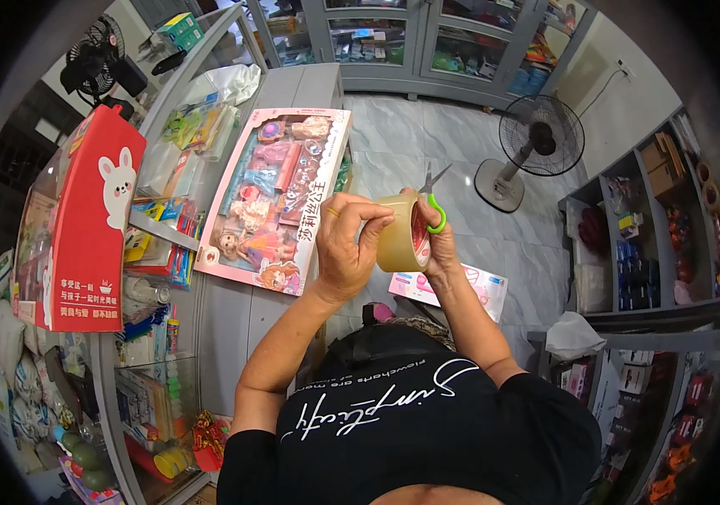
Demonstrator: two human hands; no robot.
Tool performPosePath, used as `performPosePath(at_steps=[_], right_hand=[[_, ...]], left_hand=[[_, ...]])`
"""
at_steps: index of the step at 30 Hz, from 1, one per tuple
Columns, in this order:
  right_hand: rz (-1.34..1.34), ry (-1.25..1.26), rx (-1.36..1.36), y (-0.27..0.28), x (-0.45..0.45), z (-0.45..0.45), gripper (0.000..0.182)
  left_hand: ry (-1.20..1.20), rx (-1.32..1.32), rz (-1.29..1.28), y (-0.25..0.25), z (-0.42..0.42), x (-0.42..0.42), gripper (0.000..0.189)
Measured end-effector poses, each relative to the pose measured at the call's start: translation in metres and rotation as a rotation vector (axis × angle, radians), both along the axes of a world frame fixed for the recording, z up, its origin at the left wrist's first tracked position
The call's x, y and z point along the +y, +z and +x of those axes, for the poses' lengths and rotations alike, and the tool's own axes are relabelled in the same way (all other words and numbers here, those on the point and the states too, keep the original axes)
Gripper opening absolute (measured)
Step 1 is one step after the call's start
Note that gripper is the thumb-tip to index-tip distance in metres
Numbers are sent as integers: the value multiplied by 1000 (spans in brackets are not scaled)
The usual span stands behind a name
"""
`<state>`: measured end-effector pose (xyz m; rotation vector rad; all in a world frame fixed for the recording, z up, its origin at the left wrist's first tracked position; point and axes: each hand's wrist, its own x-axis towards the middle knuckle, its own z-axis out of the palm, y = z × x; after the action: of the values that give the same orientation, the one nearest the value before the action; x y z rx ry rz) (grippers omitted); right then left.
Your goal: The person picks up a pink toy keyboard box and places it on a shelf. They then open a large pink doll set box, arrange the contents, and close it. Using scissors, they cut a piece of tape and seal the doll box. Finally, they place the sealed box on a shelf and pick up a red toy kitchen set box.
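Note:
In my right hand (443, 249) is a wide roll of clear packing tape (398, 246), its yellowish outer face turned left and its red printed core showing. The same hand holds a pair of scissors (437, 214) with bright green handles; their blades are apart and point away from me. My left hand (347, 246), a ring on one finger, pinches thumb and forefinger together at the outer face of the roll. Just left of it, a pink boxed doll set (275, 202) with a clear window lies on the grey counter (234, 328).
A red box with a rabbit (98, 233) stands on the glass display case (164, 227) at left. A pink-and-white box (486, 293) is partly behind my right forearm. A pedestal fan (540, 139) stands on the tiled floor (391, 126). Stocked shelves (603, 189) line the right.

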<state>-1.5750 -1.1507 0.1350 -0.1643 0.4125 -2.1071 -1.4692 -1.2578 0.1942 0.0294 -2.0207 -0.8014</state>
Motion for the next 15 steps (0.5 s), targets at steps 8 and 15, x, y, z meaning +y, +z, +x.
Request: performPosePath(at_steps=[8,15], right_hand=[[-44,141,-205,-36,-37,-20,31],[189,582,-86,-70,-52,-17,39]], left_hand=[[111,-10,44,-2,7,-9,10],[139,-81,356,-10,23,-34,8]])
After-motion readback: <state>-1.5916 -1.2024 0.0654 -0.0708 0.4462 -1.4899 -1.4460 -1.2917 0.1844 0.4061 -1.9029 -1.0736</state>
